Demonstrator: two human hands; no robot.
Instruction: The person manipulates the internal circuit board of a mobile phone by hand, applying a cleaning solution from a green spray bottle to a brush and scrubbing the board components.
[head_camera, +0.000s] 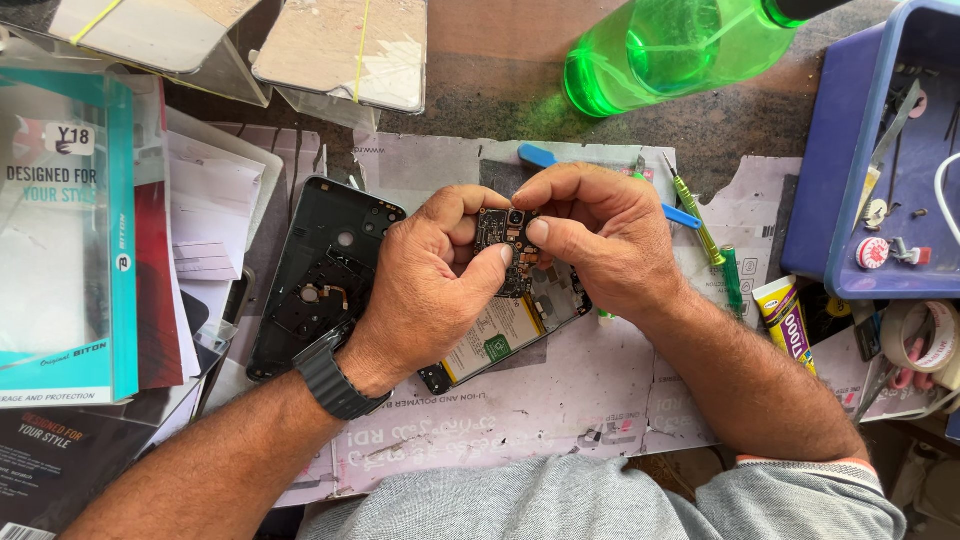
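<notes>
Here we see a rough, dark bench (500, 90) covered by a worn sheet of printed paper (560, 410), creased and torn at its edges. To one side sits a blue plastic tray (850, 150) with smooth walls, and above it lies a translucent green bottle (670, 50), glossy and rounded. Left of the hands lies a black phone back cover (320, 270), matte, with round cut-outs. Under the hands rests the opened phone (510, 330), a flat slab whose pale battery label shows. Our left hand (430, 280), with a dark ribbed watch (335, 380) at the wrist, and our right hand (600, 240) both close on a small circuit board (505, 235), pinching it between thumbs and fingertips just above the phone's upper end. The board is dark, thin and irregular, studded with tiny metal parts and a camera lens. A slim green screwdriver (695, 220) and a yellow glue tube (785, 320) lie near the right wrist.
</notes>
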